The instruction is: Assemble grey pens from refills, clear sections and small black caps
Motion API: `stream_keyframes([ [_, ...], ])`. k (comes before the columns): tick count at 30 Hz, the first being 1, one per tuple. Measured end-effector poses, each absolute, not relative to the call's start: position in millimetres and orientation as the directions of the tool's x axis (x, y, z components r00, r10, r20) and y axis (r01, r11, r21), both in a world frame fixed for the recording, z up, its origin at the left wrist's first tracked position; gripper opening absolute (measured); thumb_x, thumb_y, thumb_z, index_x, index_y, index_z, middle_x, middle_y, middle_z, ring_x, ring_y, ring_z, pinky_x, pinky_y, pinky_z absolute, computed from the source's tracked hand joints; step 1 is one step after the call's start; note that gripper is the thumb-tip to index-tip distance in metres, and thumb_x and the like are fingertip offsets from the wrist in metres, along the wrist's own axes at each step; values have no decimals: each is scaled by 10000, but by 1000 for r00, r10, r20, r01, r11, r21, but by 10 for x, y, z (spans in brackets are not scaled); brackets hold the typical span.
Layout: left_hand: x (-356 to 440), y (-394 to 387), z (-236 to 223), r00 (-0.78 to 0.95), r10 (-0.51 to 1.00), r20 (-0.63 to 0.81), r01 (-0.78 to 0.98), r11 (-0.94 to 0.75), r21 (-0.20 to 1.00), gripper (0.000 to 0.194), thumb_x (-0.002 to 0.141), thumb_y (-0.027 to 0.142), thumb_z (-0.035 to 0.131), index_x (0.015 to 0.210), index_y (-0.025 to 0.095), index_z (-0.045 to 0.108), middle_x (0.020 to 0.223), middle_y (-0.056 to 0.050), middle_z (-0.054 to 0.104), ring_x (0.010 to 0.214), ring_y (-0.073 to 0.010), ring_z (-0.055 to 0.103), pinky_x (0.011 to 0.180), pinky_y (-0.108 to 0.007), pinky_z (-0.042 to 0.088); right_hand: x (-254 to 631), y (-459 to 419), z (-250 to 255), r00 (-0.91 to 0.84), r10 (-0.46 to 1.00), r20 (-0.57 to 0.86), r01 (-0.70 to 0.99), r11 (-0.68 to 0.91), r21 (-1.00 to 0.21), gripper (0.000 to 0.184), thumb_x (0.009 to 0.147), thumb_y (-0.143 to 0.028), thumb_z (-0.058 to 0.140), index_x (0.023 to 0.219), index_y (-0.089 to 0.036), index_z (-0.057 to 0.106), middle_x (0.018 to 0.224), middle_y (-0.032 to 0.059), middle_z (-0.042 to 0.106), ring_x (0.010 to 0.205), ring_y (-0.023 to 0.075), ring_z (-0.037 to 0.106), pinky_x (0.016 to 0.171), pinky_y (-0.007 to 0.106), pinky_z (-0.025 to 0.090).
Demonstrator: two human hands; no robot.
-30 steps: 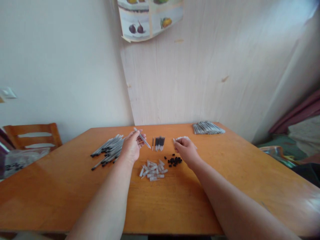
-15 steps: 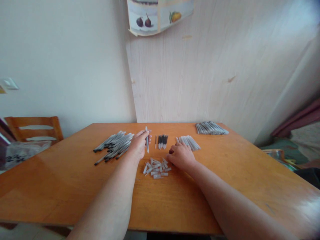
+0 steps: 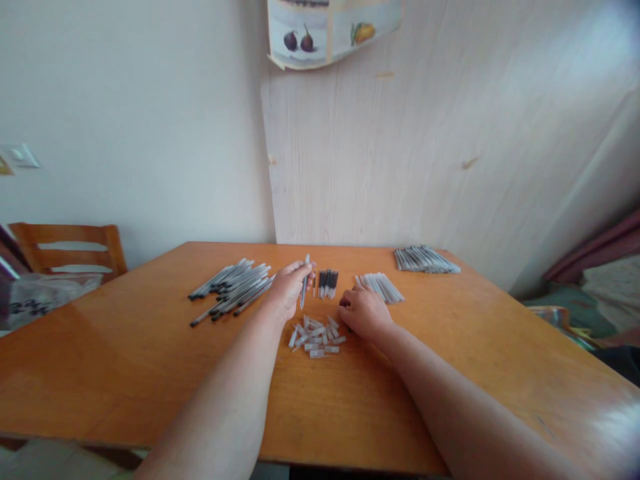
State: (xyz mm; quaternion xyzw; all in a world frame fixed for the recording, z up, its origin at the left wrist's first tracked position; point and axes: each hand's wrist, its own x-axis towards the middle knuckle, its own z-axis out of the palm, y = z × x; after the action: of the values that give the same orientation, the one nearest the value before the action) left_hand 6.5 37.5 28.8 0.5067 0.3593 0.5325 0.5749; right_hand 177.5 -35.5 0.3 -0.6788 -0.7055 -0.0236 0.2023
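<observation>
Just beyond a loose pile of translucent white plastic caps (image 3: 314,339), the right hand (image 3: 365,311) rests low, fingers half-curled, contents indeterminable, while the left hand (image 3: 287,290) pinches a slim clear-grey plastic pen (image 3: 303,288) left of those fingers, long axis running tip-first toward the caps.

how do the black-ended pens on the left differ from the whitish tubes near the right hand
The black-ended pens look grey with black tips, while the whitish tubes show no black. The black-ended pens lie in a loose, uneven pile; the whitish tubes lie side by side in a neater row. The black-ended pens are nearer the left hand, the whitish tubes nearer the right hand. Both are slender and lie on the table.
</observation>
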Motion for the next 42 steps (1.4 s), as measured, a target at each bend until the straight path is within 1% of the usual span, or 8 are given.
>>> stream_keyframes([
  [7, 120, 312, 286, 278, 949, 148, -175, -101, 979, 238, 763, 337, 696, 903, 145, 714, 731, -34, 628, 624, -104, 536, 566, -212, 369, 1917, -332, -14, 65, 935, 349, 848, 133, -514, 135, 807, -248, 543, 828, -184, 660, 763, 41, 674, 690, 158, 582, 618, 259, 372],
  [12, 182, 254, 258, 379, 907, 185, -146, -138, 980, 251, 773, 341, 696, 939, 155, 725, 744, -42, 643, 613, -105, 521, 559, -214, 349, 2003, -341, -15, 127, 894, 431, 659, 249, -710, 186, 807, -247, 571, 941, -194, 688, 782, 33, 686, 715, 168, 603, 651, 273, 427],
  [16, 225, 176, 264, 438, 873, 214, -93, -192, 977, 246, 796, 355, 670, 935, 159, 721, 739, -43, 655, 629, -118, 520, 610, -237, 370, 1996, -374, 59, 233, 929, 286, 198, 242, -950, 148, 782, -290, 648, 891, -200, 691, 783, 29, 694, 667, 143, 605, 659, 275, 491],
  [19, 245, 130, 275, 482, 851, 208, -34, -219, 975, 244, 815, 359, 646, 934, 160, 722, 750, -44, 660, 648, -126, 513, 649, -256, 378, 1976, -414, 135, 235, 964, 128, -176, 171, -969, 166, 737, -289, 717, 852, -181, 665, 774, 41, 696, 674, 131, 625, 689, 277, 528],
  [21, 253, 114, 274, 517, 829, 214, -15, -241, 970, 231, 812, 362, 650, 908, 167, 728, 754, -43, 658, 669, -134, 515, 666, -263, 380, 1975, -437, 173, 208, 975, 84, -287, 143, -947, 186, 711, -286, 752, 828, -173, 662, 778, 48, 699, 700, 130, 639, 704, 269, 533],
  [24, 262, 104, 260, 566, 790, 234, -22, -269, 963, 220, 796, 375, 667, 861, 174, 732, 757, -42, 657, 702, -149, 533, 682, -269, 386, 1989, -454, 194, 196, 978, 76, -327, 139, -935, 214, 697, -309, 777, 821, -170, 672, 800, 48, 701, 714, 122, 635, 672, 239, 516],
  [29, 275, 93, 243, 592, 771, 236, 33, -315, 948, 251, 798, 393, 653, 901, 178, 733, 771, -44, 669, 747, -172, 563, 702, -278, 402, 2008, -454, 183, 245, 966, 88, -249, 150, -957, 249, 676, -355, 788, 824, -178, 695, 803, 19, 680, 728, 113, 603, 608, 204, 456],
  [42, 287, 63, 273, 620, 760, 195, 171, -373, 912, 248, 843, 381, 588, 895, 175, 716, 776, -33, 656, 729, -171, 545, 683, -276, 374, 2000, -443, 158, 243, 964, 108, -217, 162, -963, 229, 692, -353, 767, 855, -199, 719, 820, 1, 677, 744, 105, 588, 613, 202, 438],
])
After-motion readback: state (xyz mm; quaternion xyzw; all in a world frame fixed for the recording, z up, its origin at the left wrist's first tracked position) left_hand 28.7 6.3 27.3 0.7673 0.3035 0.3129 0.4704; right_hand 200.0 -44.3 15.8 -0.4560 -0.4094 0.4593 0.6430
